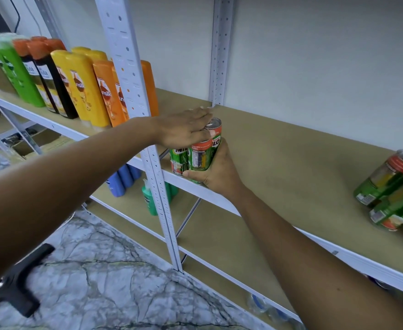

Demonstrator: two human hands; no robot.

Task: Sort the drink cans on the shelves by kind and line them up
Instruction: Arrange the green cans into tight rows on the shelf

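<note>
**Hands gather green cans at the left end of a shelf**

White metal shelving with tan boards stands against a pale wall, over a grey marbled floor. On the shelf (291,148) at chest height, near its left post (134,75), 2 hands hold a small cluster of green cans (197,154) with orange-red tops. At least 3 cans show; more may be hidden behind the hands. They sit at the shelf's front edge.

The left hand (184,132) lies flat across the can tops, fingers straight, pressing down without curling round anything. The right hand (216,169) cups the cluster from the front and right side, fingers wrapped round the lower part of the nearest can.

Well apart, at the right end of the same shelf, 2 more cans (390,194) of the same green kind stand together, partly cut off by the frame edge.

Left of the post, a row of shampoo bottles (81,84) in green, black, yellow and orange fills the neighbouring bay. Blue and green bottles (134,184) stand on the shelf below.

The step in hand looks like squaring the cluster into a tidy group. Next, the hands would likely need to push it back from the edge, straighten it, then fetch the right-end cans to join the same line.
</note>
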